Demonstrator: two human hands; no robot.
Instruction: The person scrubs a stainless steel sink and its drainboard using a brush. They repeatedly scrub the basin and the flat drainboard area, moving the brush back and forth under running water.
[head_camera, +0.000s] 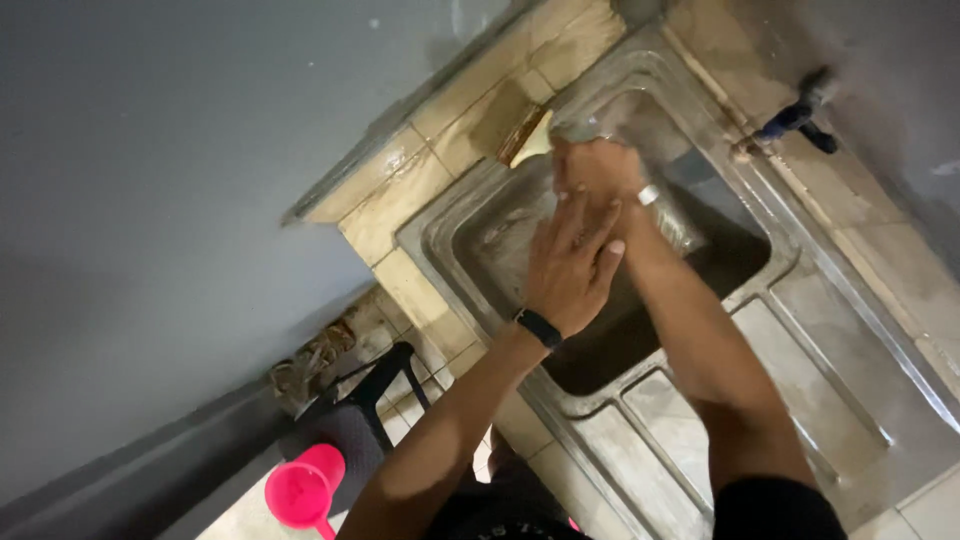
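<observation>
hands over steel sink (470, 215): right hand (598, 168) grip grasping clear bottle (668, 212); left hand (572, 270) released, flat.

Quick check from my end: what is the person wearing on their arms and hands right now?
The left hand is bare, with a dark band, like a watch or tracker, round its wrist. The right hand is bare too, with a pale band at its wrist. Both forearms are uncovered; a dark sleeve edge shows at the right upper arm. No gloves.
</observation>
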